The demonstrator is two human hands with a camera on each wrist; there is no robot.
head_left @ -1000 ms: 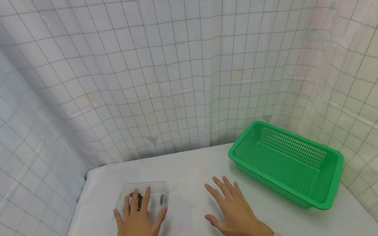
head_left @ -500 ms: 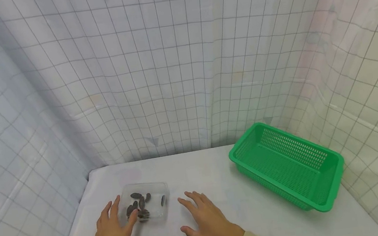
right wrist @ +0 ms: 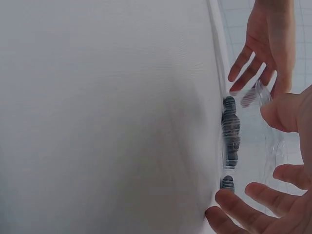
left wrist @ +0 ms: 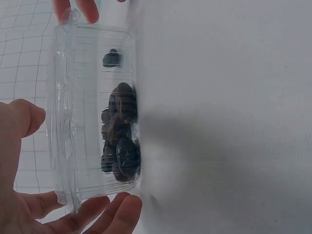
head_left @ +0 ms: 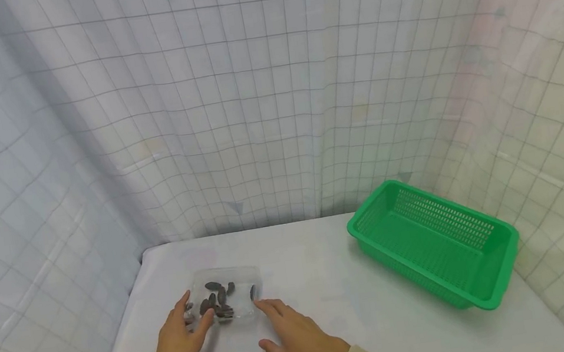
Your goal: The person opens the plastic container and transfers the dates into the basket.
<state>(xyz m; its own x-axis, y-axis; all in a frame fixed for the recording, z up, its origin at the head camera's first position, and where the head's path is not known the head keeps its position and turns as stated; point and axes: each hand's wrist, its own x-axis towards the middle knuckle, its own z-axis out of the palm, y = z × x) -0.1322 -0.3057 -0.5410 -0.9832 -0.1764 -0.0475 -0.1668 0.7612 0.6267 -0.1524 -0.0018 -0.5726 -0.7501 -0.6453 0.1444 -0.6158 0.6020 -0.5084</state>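
White cloth-covered worktop point(head_left: 309, 261). Slotted green plastic basket point(head_left: 407, 272), rectangular, right of right hand point(head_left: 300, 337). Clear ribbed plastic box point(head_left: 241, 274) between that and left hand point(head_left: 176, 347); both relaxed, clenching nothing. Inside: dark, glossy oval pieces point(head_left: 222, 296), mostly clustered toward left hand, one by right fingertips point(head_left: 260, 305).

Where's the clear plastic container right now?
In the head view, the clear plastic container sits left of center on the white table, between the left hand and right hand.
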